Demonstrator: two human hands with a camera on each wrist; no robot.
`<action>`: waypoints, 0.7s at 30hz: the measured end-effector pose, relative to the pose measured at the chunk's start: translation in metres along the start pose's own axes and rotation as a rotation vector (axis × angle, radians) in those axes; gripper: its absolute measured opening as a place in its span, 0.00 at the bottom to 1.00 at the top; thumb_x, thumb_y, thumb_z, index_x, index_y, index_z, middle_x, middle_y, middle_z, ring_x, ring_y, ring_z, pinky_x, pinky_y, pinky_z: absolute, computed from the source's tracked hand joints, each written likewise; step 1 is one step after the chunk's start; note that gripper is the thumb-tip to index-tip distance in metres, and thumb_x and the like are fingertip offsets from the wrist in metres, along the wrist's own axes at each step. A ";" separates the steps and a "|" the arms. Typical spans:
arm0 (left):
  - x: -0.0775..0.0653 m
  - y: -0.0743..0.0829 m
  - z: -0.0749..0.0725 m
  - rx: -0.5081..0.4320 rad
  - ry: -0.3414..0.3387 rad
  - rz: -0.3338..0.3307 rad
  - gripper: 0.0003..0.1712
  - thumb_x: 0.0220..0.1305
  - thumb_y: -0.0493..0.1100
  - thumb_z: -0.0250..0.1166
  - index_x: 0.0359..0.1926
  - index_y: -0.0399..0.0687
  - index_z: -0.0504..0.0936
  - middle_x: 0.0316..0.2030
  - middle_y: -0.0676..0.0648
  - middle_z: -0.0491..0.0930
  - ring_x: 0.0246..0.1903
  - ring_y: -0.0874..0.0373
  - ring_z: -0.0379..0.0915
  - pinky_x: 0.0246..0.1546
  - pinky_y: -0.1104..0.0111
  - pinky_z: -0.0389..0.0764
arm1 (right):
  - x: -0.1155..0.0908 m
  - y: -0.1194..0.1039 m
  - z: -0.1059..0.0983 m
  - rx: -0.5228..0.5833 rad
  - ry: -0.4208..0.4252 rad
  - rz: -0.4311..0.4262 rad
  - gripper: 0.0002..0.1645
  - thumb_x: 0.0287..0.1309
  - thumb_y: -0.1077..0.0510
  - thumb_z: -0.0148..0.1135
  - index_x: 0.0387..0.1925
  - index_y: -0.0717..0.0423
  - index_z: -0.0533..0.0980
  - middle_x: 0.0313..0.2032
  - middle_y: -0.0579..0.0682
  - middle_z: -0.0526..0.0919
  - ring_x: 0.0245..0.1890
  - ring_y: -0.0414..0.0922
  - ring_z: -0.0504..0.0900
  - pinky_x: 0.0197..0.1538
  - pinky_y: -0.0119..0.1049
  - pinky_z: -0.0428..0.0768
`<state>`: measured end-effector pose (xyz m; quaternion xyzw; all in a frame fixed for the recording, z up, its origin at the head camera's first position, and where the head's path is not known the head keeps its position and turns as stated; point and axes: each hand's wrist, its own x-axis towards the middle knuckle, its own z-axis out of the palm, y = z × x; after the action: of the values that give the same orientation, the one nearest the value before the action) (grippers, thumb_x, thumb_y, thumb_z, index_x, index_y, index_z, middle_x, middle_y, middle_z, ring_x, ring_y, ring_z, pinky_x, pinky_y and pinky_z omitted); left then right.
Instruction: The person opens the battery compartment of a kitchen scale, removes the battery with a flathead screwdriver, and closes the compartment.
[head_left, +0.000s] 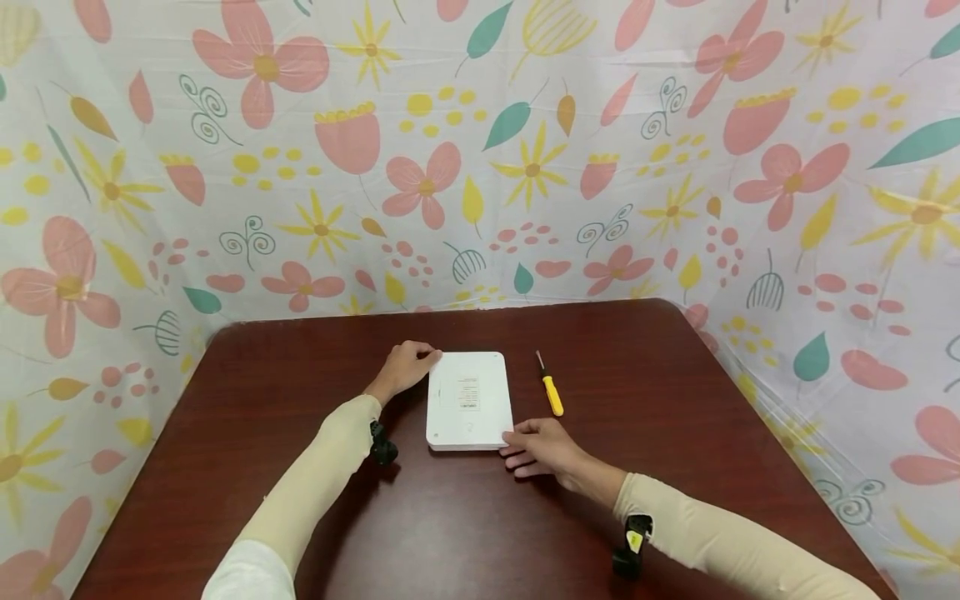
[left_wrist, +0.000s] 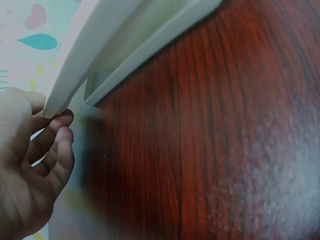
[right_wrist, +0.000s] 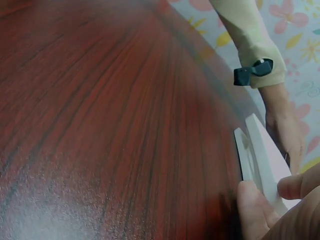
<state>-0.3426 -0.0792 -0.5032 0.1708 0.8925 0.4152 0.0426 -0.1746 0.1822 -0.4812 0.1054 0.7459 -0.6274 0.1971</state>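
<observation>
A white rectangular plastic cover (head_left: 450, 408) with a printed label lies face up, near the middle of the table. In the left wrist view a gap shows between the cover (left_wrist: 87, 50) and a shallow white base (left_wrist: 150, 49) under it. My left hand (head_left: 405, 367) pinches the far left corner of the cover between thumb and fingers. At the near right corner, my right hand (head_left: 547, 451) grips the cover with its thumb on top and fingers below. Both layers, cover (right_wrist: 265, 155) and base (right_wrist: 244, 152), stand apart along the edge in the right wrist view.
A screwdriver (head_left: 553, 396) with a yellow handle lies to the right of the cover. The dark red wooden table (head_left: 637, 375) meets a flower-printed curtain (head_left: 450, 167) at its back and sides.
</observation>
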 end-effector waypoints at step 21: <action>-0.008 0.003 -0.004 -0.124 0.013 -0.085 0.20 0.76 0.50 0.62 0.52 0.38 0.88 0.48 0.39 0.86 0.34 0.54 0.87 0.40 0.60 0.90 | -0.001 -0.004 -0.007 0.060 0.045 -0.010 0.20 0.69 0.59 0.64 0.53 0.72 0.76 0.38 0.61 0.88 0.34 0.45 0.86 0.37 0.38 0.90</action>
<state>-0.3351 -0.0828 -0.4992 0.1270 0.8718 0.4686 0.0650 -0.1762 0.1884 -0.4762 0.1217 0.7314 -0.6480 0.1740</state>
